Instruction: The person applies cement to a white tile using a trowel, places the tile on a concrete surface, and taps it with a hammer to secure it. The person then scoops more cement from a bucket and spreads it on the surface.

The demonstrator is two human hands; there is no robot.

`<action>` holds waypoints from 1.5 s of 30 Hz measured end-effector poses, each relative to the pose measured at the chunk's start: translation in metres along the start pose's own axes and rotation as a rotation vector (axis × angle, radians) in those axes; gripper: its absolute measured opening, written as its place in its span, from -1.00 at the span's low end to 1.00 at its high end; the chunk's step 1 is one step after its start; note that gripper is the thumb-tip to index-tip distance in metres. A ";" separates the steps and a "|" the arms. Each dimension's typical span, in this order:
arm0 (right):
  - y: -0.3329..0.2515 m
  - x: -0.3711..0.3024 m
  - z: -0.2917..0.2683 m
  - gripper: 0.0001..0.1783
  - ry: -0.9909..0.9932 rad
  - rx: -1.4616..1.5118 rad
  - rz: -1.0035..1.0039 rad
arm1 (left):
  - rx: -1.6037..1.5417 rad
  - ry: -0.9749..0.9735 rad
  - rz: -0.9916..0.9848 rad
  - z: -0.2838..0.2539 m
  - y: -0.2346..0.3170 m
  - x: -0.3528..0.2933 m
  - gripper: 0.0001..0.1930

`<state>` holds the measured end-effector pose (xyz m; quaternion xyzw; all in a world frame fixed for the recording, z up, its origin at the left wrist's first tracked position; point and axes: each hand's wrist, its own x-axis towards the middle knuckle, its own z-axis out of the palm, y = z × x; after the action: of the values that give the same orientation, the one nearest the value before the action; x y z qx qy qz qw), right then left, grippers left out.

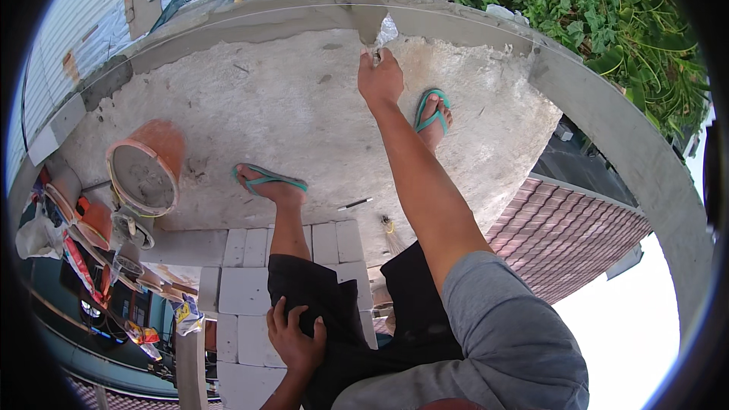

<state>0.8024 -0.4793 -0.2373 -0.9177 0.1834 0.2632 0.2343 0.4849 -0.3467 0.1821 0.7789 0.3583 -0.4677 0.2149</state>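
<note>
My right hand point(381, 80) is closed round the handle of a trowel point(367, 17), with the arm stretched out ahead. The trowel's blade lies over the low mortar-coated wall point(288, 14) at the far edge, across a thin taut string point(250, 10). Whether the blade touches the mortar, I cannot tell. Down by my body, my left hand point(298, 340) rests on the black shorts at my thigh. Its fingers are spread and hold nothing. An orange bucket point(168, 144) of grey mortar stands tilted in the view at the left.
White blocks point(247, 288) are stacked beneath me. A dark pen-like stick point(355, 203) and a small brush point(391, 234) lie on the concrete floor point(205, 91). More pails and bags point(95, 220) crowd the left. Green plants point(585, 15) grow beyond the wall; a tiled roof point(566, 239) lies right.
</note>
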 end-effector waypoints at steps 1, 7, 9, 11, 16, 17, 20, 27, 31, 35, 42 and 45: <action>-0.010 -0.004 0.007 -0.49 -0.081 -0.016 -0.030 | 0.000 0.004 -0.001 -0.001 -0.002 0.000 -0.61; -0.038 -0.004 0.023 -0.38 -0.240 -0.020 0.037 | -0.033 -0.017 -0.004 0.002 -0.008 0.000 -0.60; -0.026 0.003 0.014 -0.43 -0.159 0.021 0.112 | -0.044 -0.026 -0.019 0.005 -0.007 -0.003 -0.60; 0.001 0.016 -0.006 -0.42 -0.102 -0.007 0.153 | -0.019 -0.018 -0.013 0.007 -0.004 -0.003 -0.60; 0.098 0.063 -0.061 -0.37 0.063 -0.092 0.223 | 0.020 -0.018 0.008 0.011 0.011 -0.003 -0.61; 0.111 0.070 -0.072 -0.35 0.075 -0.093 0.236 | 0.042 -0.011 0.006 0.013 0.013 -0.006 -0.61; 0.164 0.097 -0.115 -0.29 0.122 -0.100 0.288 | 0.097 -0.008 0.004 0.019 0.026 -0.007 -0.60; 0.298 0.171 -0.198 -0.26 0.150 -0.146 0.412 | 0.231 -0.005 0.007 0.030 0.061 -0.006 -0.58; 0.346 0.201 -0.228 -0.30 0.152 -0.006 0.519 | 0.237 -0.046 -0.011 0.035 0.074 -0.006 -0.57; 0.363 0.214 -0.232 -0.45 0.131 0.207 0.433 | 0.254 -0.047 0.018 0.044 0.080 -0.005 -0.56; 0.351 0.153 -0.227 -0.60 -0.021 0.651 0.683 | 0.268 -0.090 -0.001 0.050 0.094 -0.005 -0.53; 0.336 0.153 -0.237 -0.60 0.021 0.553 0.606 | 0.272 -0.098 -0.011 0.053 0.096 -0.006 -0.53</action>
<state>0.8634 -0.9136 -0.2589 -0.7271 0.5117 0.2517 0.3823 0.5259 -0.4467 0.1626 0.7750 0.2848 -0.5508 0.1221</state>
